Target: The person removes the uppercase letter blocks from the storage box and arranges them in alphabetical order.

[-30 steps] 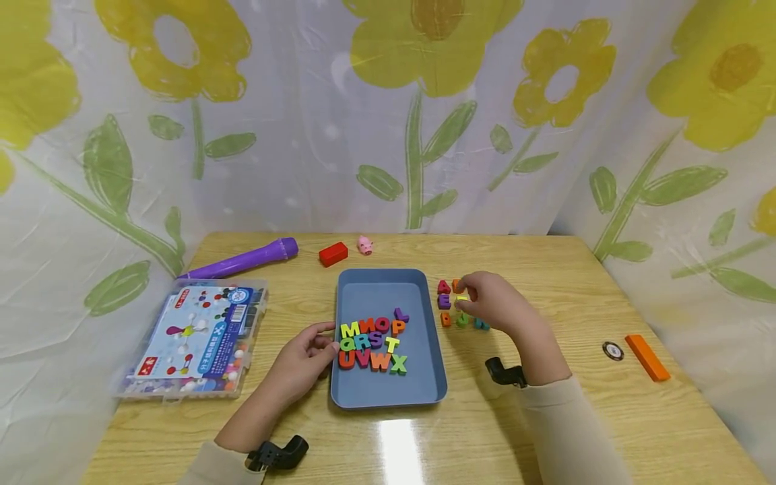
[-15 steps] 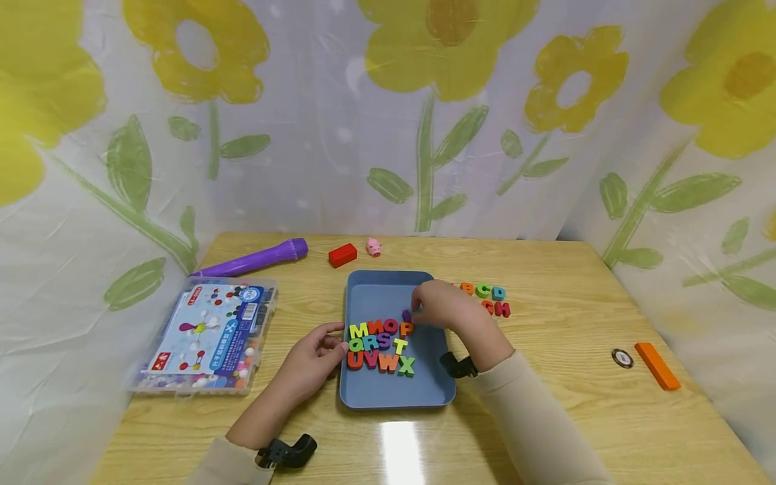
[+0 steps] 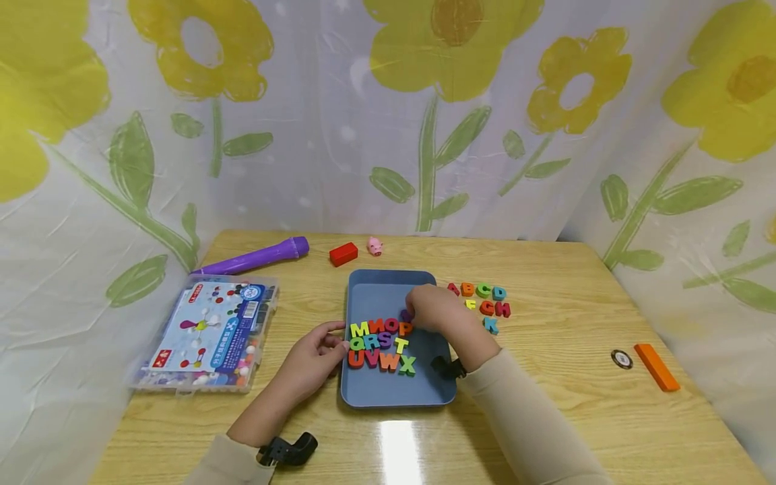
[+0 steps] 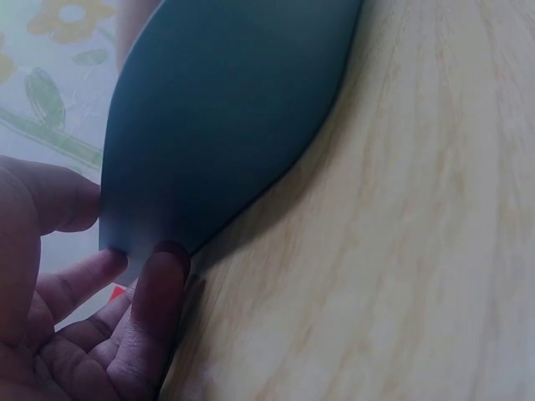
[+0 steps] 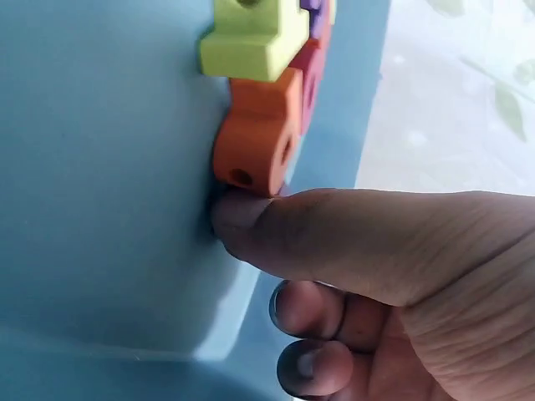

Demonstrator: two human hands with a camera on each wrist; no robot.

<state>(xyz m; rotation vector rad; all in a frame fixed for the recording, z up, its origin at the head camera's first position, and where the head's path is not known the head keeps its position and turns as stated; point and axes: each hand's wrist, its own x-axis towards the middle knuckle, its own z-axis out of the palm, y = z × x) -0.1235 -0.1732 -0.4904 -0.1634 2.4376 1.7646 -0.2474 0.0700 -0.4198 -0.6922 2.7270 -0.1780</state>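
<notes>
Lying in the blue tray [image 3: 418, 392] were coloured letters [image 3: 372, 358]; the purple letter [image 3: 407, 314], largely hidden beside the orange P [image 5: 242, 138], was pinched by the right hand [image 3: 438, 308]. The left hand [image 3: 308, 359], fingers loosely bent, touched the tray's left side.

Wood-grain table [image 3: 558, 283] beneath tray [image 3: 424, 387], letters [image 3: 487, 308], plastic case [image 3: 206, 330], purple microphone [image 3: 254, 259]

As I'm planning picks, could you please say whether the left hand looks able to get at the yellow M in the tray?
Likely yes: the left hand is beside the yellow M, which lies uncovered, with only the tray's wall between.
</notes>
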